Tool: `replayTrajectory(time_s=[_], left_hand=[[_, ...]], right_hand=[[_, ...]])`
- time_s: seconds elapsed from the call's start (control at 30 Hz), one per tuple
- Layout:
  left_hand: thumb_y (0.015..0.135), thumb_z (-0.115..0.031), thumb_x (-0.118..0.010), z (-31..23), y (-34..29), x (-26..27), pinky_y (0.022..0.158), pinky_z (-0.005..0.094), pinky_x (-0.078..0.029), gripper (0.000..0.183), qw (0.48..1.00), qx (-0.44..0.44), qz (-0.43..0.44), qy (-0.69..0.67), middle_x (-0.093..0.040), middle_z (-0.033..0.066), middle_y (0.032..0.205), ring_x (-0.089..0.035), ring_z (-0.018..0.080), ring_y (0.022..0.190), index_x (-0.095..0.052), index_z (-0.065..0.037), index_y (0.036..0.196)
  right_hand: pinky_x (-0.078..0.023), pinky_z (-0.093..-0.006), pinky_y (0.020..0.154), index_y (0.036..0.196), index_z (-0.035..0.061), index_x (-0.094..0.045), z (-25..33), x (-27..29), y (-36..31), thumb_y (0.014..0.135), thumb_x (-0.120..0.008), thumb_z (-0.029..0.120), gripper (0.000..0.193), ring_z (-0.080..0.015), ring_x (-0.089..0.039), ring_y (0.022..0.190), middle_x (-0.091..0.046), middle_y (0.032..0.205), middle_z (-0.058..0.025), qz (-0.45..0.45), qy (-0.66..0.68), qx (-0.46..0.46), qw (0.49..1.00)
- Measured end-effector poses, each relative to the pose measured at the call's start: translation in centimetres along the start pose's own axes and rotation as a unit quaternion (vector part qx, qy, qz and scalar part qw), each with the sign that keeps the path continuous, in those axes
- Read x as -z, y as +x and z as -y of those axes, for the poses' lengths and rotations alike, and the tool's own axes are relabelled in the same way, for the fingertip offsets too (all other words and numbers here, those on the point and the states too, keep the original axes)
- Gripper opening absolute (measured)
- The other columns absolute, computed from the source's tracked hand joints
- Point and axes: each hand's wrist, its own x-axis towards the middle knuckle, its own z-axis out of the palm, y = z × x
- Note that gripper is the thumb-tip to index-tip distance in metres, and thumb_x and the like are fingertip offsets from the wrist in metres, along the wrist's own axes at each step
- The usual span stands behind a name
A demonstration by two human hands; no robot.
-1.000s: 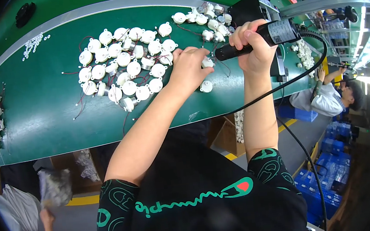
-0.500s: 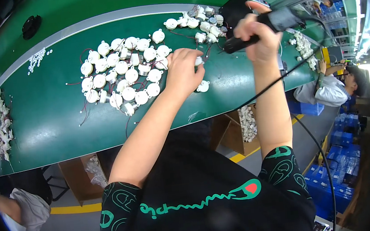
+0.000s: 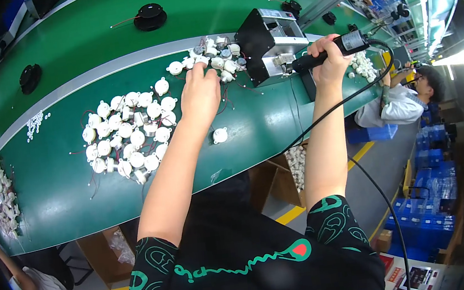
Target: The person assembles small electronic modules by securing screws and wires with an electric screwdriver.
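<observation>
My right hand (image 3: 330,64) is wrapped round a black electric screwdriver (image 3: 353,42). Its tip is at the front of a black and silver screw feeder (image 3: 259,43). My left hand (image 3: 200,93) reaches into a pile of small white round motors (image 3: 227,65) with thin wires, left of the feeder. Its fingers look apart, the tips touching parts there; nothing held shows. One single white motor (image 3: 220,135) lies apart, nearer me. A larger group of white motors (image 3: 126,135), faces mostly up, spreads on the green table to the left of my left forearm.
Small white rings (image 3: 36,126) and a heap of white parts (image 3: 0,191) lie at the left. The screwdriver's black cable (image 3: 320,117) crosses my right forearm. Black round devices (image 3: 150,18) sit on the green surface beyond the metal rail. A co-worker (image 3: 410,99) is at the right.
My right hand has brought the screwdriver to the screw feeder. My left hand has moved away to the pile beside the feeder. The whole view has shifted.
</observation>
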Motion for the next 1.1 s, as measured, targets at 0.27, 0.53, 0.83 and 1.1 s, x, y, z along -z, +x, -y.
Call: replayTrajectory(time_s=[0.27,0.53,0.83,1.1], left_hand=[[0.078,-0.003,-0.073,0.5,-2.8,2.0,0.08,0.0417,-0.053,0.021,0.974,-0.066,0.141,-0.163,-0.063,0.0162,0.1,-0.063,0.0372,0.096,-0.061,-0.002,0.095],[0.072,-0.01,-0.079,0.6,-4.6,1.8,0.093,0.0452,-0.047,0.041,0.994,-0.036,0.029,-0.097,-0.067,0.0125,0.101,-0.061,0.0323,0.105,-0.066,-0.002,0.11],[0.068,-0.009,-0.081,0.8,-4.6,2.3,0.092,0.0434,-0.046,0.033,0.993,0.005,0.032,-0.118,-0.064,0.0091,0.095,-0.06,0.0298,0.103,-0.068,-0.005,0.097],[0.069,-0.011,-0.08,0.8,-4.6,2.3,0.091,0.0449,-0.046,0.034,0.991,0.003,0.038,-0.125,-0.064,0.0101,0.094,-0.06,0.0315,0.103,-0.069,-0.005,0.1]], right_hand=[[-0.046,-0.0375,0.056,0.087,0.0036,-0.054,0.0,-0.5,-5.5,0.077,-0.058,-0.006,0.014,-0.0196,-0.049,0.052,-0.052,0.068,-0.0089,0.095,0.034,-0.093,0.991],[-0.045,-0.0371,0.055,0.088,0.0026,-0.052,-1.0,-8.6,-9.8,0.079,-0.059,-0.009,0.016,-0.0194,-0.05,0.055,-0.052,0.069,-0.009,0.181,0.115,-0.095,0.972],[-0.046,-0.0376,0.055,0.09,0.0021,-0.053,-2.8,-10.4,-9.7,0.08,-0.059,-0.007,0.014,-0.0198,-0.051,0.054,-0.055,0.069,-0.0099,0.187,0.104,-0.105,0.971],[-0.047,-0.0365,0.056,0.088,0.0021,-0.053,-3.4,-11.1,-10.4,0.079,-0.059,-0.007,0.014,-0.0191,-0.052,0.055,-0.055,0.069,-0.01,0.19,0.069,-0.115,0.973]])
